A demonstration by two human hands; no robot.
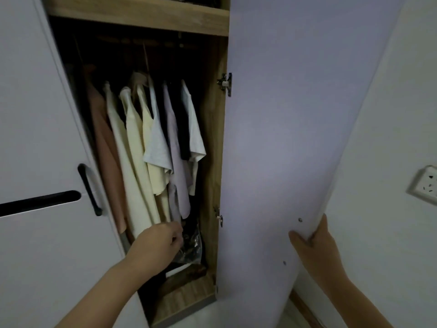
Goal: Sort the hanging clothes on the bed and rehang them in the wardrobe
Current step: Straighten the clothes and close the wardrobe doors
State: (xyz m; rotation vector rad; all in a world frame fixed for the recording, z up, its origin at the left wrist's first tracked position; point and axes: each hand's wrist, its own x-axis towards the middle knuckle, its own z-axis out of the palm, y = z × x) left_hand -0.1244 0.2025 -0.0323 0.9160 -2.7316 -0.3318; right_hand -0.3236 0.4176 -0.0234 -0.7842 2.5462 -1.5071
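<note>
The wardrobe (214, 147) stands open in front of me. Several shirts (156, 143) hang inside on a rail, in peach, cream, pale yellow, grey, lilac, black and white. My left hand (157, 242) reaches in at the hems of the cream and lilac shirts, its fingers curled at the cloth; the grip itself is hidden. My right hand (315, 242) grips the outer edge of the open right door (283, 138), thumb on the inner face and fingers behind.
The shut left door (35, 138) carries a black handle (89, 189). A crinkled plastic bag (191, 245) lies low in the wardrobe under the shirts. A wooden shelf (142, 15) runs above the rail. A wall socket (424, 183) sits at the right.
</note>
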